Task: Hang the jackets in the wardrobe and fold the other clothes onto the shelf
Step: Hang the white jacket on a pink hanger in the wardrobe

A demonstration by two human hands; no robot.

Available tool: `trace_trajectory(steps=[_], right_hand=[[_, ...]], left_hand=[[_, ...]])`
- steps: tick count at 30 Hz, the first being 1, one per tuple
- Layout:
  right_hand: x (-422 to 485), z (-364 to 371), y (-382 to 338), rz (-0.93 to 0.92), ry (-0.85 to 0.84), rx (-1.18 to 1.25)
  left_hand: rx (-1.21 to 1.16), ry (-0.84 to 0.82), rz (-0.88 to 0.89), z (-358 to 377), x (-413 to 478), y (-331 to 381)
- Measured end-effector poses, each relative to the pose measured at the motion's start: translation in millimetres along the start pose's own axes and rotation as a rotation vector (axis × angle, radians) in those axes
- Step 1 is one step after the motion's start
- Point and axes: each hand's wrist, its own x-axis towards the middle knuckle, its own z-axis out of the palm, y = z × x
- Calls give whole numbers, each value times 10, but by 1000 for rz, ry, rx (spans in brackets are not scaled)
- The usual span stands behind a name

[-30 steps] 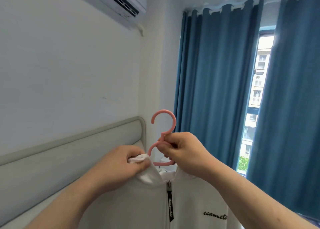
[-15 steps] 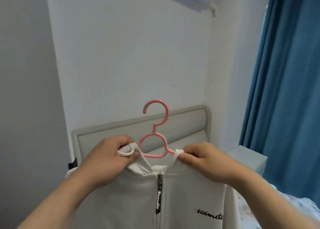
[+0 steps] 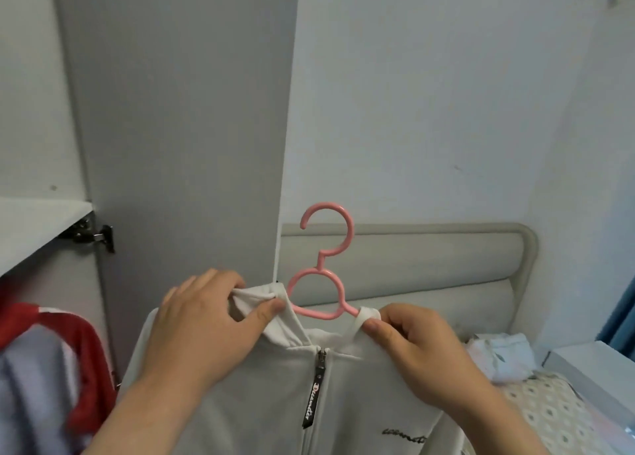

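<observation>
A white zip-up jacket [image 3: 275, 403] with a black zipper tag hangs on a pink plastic hanger [image 3: 323, 276], held up in front of me. My left hand [image 3: 209, 320] pinches the left side of the collar. My right hand [image 3: 419, 344] pinches the right side of the collar over the hanger's arm. The hanger's hook points up and is free of any rail. The open wardrobe door [image 3: 178, 128] stands just behind the jacket, with a shelf [image 3: 37, 228] at the left.
A red and grey garment [image 3: 51, 368] hangs inside the wardrobe at the lower left. A padded grey headboard [image 3: 429, 258] and a bed with a folded pale cloth [image 3: 498, 355] lie to the right. A white nightstand [image 3: 598, 362] sits at the far right.
My view has swung left from the blue curtains to the wardrobe. My right hand moved from the hanger's neck to the right side of the collar. The jacket stays on the hanger.
</observation>
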Motion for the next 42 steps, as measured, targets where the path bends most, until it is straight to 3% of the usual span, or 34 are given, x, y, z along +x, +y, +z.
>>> trace_trajectory(steps=[7,13,20,29,37,42], right_hand=[[446,824,-235,-26,-141,20],[725,1185,-264,-60,-174,89],[924,1583,-80,-92,-249,174],[1236,2292,-2,-178,-511,273],[1329,3016,-263,-266,-552,253],[1292,3385,-301,-262,-538,242]], left_hand=[[2,134,-127,129,-27,-827],[27,229,-109,167,121,-1197],[102,154,-205,286,62,-1498],[227,159,-445,308,-301,-2038],[114,245,-440,242,-555,-2451],[314,355,-471,431,-650,-2663]])
